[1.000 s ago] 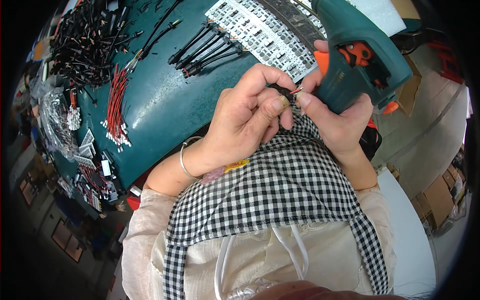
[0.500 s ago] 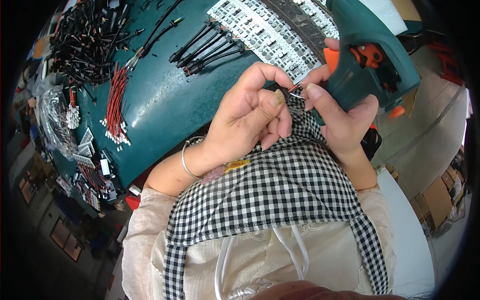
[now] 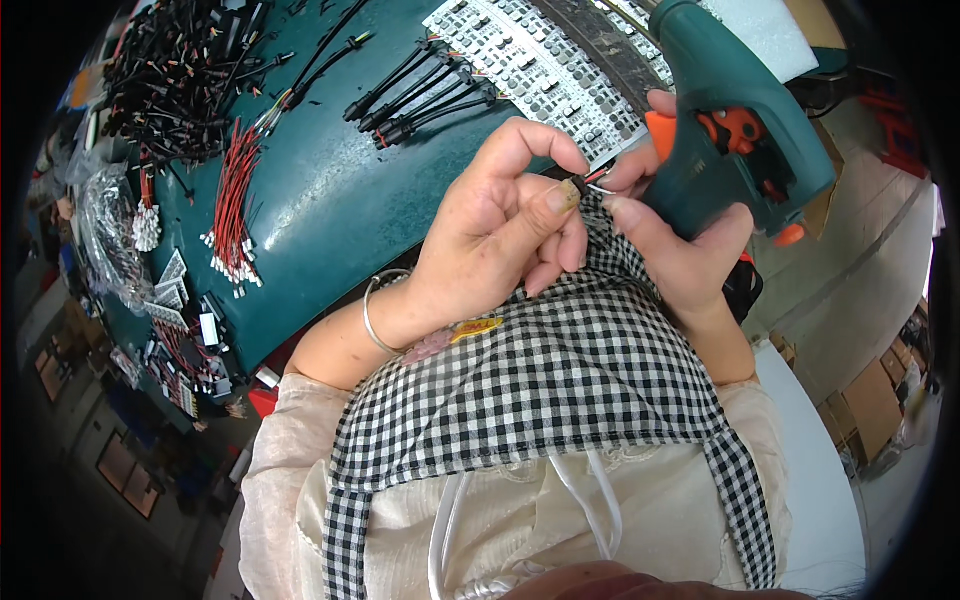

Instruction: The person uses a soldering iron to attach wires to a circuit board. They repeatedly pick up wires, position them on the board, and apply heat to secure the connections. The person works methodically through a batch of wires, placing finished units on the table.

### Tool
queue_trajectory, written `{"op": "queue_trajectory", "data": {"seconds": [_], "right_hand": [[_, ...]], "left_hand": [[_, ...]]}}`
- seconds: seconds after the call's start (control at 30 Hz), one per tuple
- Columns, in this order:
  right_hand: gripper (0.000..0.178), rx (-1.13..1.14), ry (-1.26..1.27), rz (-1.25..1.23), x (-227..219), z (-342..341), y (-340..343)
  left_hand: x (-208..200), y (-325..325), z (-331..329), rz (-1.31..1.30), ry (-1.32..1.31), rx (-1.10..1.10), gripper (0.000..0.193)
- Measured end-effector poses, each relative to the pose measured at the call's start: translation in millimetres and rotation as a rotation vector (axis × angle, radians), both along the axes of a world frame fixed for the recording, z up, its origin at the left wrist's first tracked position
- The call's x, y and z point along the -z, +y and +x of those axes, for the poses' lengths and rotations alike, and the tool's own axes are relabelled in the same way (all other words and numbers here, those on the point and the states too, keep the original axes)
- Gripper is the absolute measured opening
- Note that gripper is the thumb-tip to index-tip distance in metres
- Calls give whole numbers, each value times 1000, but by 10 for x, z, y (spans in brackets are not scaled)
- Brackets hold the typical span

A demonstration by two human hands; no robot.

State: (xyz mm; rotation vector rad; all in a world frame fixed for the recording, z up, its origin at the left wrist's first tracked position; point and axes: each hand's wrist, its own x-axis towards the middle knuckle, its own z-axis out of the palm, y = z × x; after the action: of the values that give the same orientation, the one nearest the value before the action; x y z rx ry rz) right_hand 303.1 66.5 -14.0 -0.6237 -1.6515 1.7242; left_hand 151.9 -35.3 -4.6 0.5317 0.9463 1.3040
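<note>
My left hand (image 3: 500,230) is closed, thumb and index finger pinching the dark end of a thin lead (image 3: 598,176) with red and white wires. Its tip is mostly hidden by the fingers. My right hand (image 3: 680,245) is closed at the other side, its thumb and a finger close around the same wires. A teal pistol-shaped power tool (image 3: 700,170) with an orange trigger lies across the right palm, and one fingertip shows beyond the trigger. Its exact kind I cannot make out. Behind the fingers is a white circuit board panel (image 3: 560,85).
On the green table (image 3: 310,220) lie several black cable connectors (image 3: 425,100), a bundle of red wires (image 3: 238,200) and a heap of black cables (image 3: 170,80). A clear plastic bag (image 3: 115,240) sits at the left edge. Cardboard boxes (image 3: 870,405) stand at the far right.
The fingertips of both hands have shifted slightly, and more of the dark wire end now shows at the left thumb. The teal tool has moved slightly left.
</note>
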Motion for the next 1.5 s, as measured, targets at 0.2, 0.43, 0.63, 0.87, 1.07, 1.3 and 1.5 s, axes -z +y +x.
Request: {"op": "queue_trajectory", "data": {"seconds": [0.2,0.43,0.63,0.87,1.07,1.3,1.5], "right_hand": [[57,12,-14,27,5,-25,-3],[54,33,23,83,41,-33,6],[52,100,61,-15,38,-60,-28],[55,107,80,-32,11,-102,-46],[59,69,50,-93,-10,-82,-49],[57,-56,-329,635,-59,-14,-18],[58,-15,-168,171,-47,24,-1]], "left_hand": [[28,15,27,62,126,-21,23],[76,4,35,134,312,-28,18],[78,-3,89,179,512,-163,14],[135,13,75,376,845,-181,13],[153,40,76,477,946,-205,14],[173,-35,144,262,697,-208,18],[136,-57,109,138,503,-108,26]]}}
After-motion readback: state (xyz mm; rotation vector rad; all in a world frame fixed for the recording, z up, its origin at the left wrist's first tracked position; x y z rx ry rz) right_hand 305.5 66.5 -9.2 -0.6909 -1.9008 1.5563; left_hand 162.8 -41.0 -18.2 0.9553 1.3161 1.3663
